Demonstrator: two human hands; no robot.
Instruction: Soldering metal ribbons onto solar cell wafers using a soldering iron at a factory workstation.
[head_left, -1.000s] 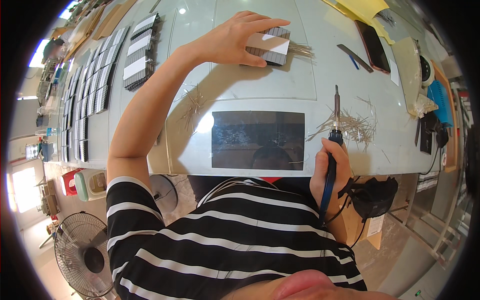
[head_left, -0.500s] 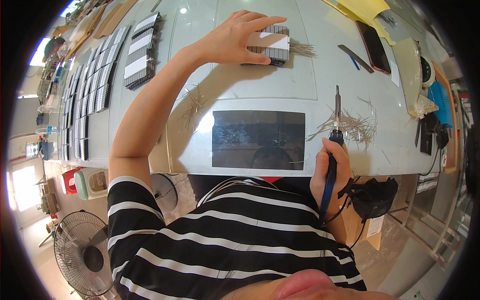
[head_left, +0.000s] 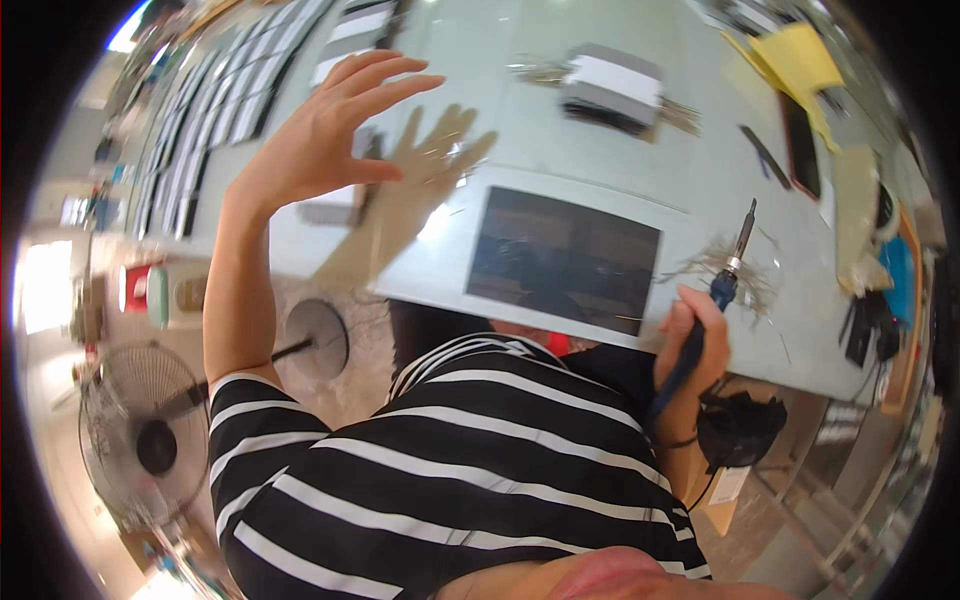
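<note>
My left hand [head_left: 318, 138] hangs over the left part of the table, fingers spread and holding nothing, its shadow falling beside it. Partly under it lies a grey and white piece [head_left: 335, 208], blurred and half hidden. In my right hand [head_left: 704, 345], near the table's front edge, is a soldering iron [head_left: 733, 268] with a dark blue handle, tip pointing up and away. A stack of dark grey strips with a white band [head_left: 615, 80] sits farther back, thin wires sticking out on both sides. Between the hands lies a dark, shiny rectangular sheet [head_left: 565, 260].
Rows of grey and white strips [head_left: 225, 100] fill the far left. Cut wire ends [head_left: 760, 280] lie scattered beside the iron. A phone [head_left: 801, 150], a flat dark strip [head_left: 765, 157] and yellow sheets [head_left: 795, 60] are at the right. A floor fan [head_left: 155, 445] stands at lower left.
My left hand has let go of the banded stack and moved left, away from it. The whole view has turned and shifted. The soldering iron stays in my right hand, now tilted more to the right.
</note>
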